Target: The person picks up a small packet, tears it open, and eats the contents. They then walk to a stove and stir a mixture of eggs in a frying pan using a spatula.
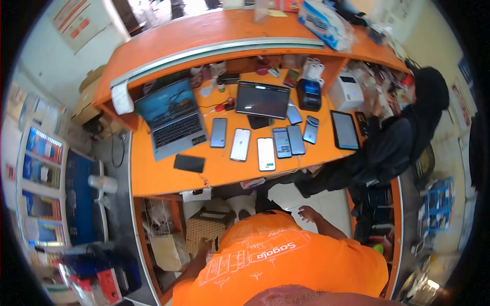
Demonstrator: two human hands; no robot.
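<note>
My left hand (pixel 205 245) hangs low beside the woven stool (pixel 204 232), small and dark in the view, so its fingers cannot be made out. Over the white floor tiles, my right hand (pixel 307 214) is held out with its fingers loosely apart and nothing in them. Both hands are below the front edge of the orange desk (pixel 168 182). On the desk lie several phones, among them one with a white screen (pixel 266 154), another lit one (pixel 240 144) and a dark one (pixel 189 163).
An open laptop (pixel 176 120), a monitor (pixel 263 100), a blue-black device (pixel 310 95), a white printer (pixel 347 91) and a tablet (pixel 345 130) stand or lie on the desk. A person in dark clothing (pixel 390 145) is at its right end. A cardboard box (pixel 169 252) sits below left.
</note>
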